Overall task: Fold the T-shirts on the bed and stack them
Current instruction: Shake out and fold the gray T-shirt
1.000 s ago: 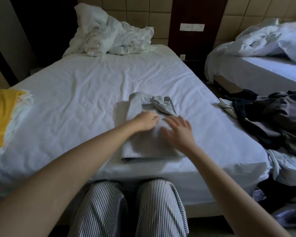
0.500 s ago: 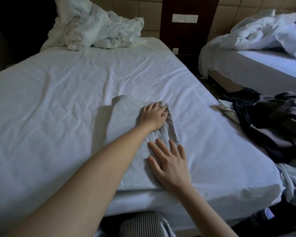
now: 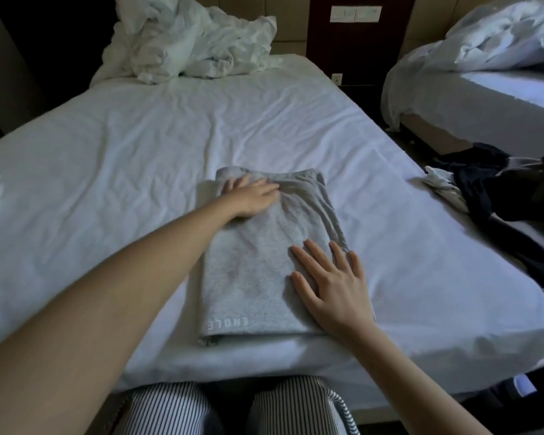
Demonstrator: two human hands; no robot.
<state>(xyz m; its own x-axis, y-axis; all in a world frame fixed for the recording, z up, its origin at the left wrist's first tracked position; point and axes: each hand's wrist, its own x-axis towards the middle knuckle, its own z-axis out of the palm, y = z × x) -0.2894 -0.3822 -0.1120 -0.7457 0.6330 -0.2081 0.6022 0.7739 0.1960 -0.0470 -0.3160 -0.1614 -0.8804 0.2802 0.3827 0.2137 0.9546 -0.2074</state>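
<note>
Neither of our hands gripped anything. Our left hand [image 3: 252,199] lay flat with fingers straight on the far end of the grey T-shirt [image 3: 248,271], and our right hand [image 3: 333,287] pressed down with fingers spread on its near right side. We had the shirt folded into a long rectangle near the foot edge of the bed [image 3: 139,152], with white lettering at its near left corner. Crumpled white bedding [image 3: 195,39] sat at the head. A pile of dark clothes [image 3: 500,189] lay on the bed's right edge, well apart from the shirt.
</note>
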